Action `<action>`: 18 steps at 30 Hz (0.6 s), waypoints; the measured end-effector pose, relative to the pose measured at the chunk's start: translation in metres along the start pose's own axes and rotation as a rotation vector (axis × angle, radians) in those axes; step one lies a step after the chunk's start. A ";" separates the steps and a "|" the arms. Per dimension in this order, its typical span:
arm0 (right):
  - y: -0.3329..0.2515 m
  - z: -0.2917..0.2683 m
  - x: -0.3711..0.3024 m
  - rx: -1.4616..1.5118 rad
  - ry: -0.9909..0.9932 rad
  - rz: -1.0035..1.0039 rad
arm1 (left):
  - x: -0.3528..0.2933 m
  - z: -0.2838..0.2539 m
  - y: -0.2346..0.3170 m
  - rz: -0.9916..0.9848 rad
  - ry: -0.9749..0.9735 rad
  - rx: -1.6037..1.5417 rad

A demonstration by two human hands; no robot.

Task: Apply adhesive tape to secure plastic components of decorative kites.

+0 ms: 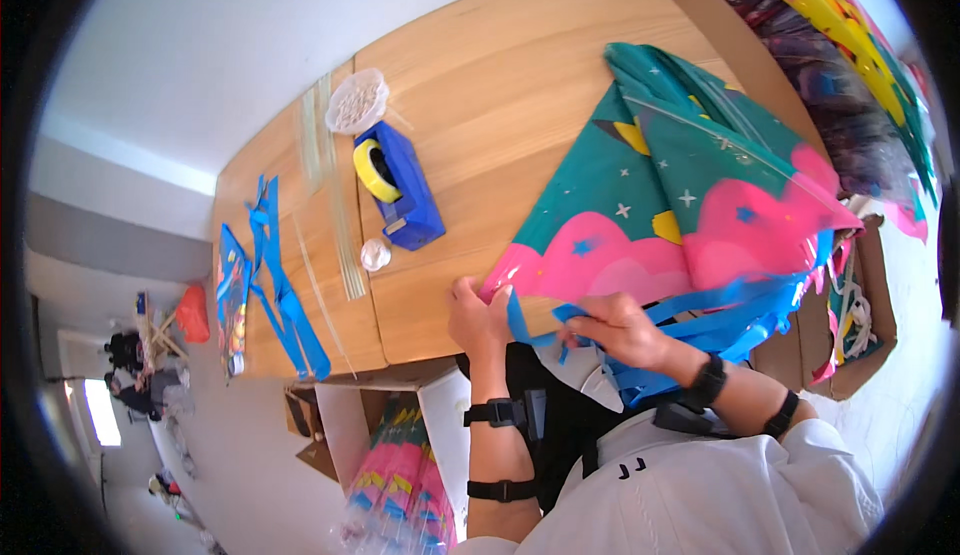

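A kite-like sheet (600, 255) of thin green and pink film, printed with stars and clouds, lies partly folded on the right side of the table. My left hand (480, 317) is closed on its near left corner at the table edge. A blue ribbon (516, 317) runs beside that corner toward my right hand (622, 329), which pinches a blue strip between thumb and fingers. More blue streamers (730, 330) hang in a bunch from the sheet's near edge, over my lap. The exact grip under the left fingers is hidden.
Left of the sheet stand a blue tape dispenser (412, 195), a bowl of small pieces (358, 103) and a small white roll (376, 254). Thin rods (345, 245) and blue strips (290, 320) lie further left. Boxes of printed film flank the wooden table (480, 85).
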State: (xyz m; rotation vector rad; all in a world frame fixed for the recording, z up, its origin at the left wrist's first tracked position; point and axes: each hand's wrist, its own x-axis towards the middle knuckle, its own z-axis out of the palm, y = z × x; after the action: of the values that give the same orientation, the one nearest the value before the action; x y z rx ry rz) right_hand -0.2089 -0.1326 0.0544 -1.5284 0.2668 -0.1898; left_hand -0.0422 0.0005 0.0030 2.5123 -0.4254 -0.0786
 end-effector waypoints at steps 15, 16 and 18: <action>-0.026 -0.131 -0.248 0.900 0.920 -0.051 | 0.030 0.009 -0.007 0.133 -0.057 -0.215; -0.019 -0.142 -0.256 0.994 0.947 -0.061 | 0.025 0.008 -0.012 0.228 0.061 -0.081; -0.007 -0.168 -0.272 1.233 0.969 0.050 | 0.017 0.009 0.003 0.256 0.107 0.006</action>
State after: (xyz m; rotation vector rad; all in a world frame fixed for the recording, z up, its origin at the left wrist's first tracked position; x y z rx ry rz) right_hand -0.5175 -0.2158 0.0716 -0.1135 0.7682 -0.8724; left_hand -0.0285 -0.0121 -0.0024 2.4321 -0.6984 0.1558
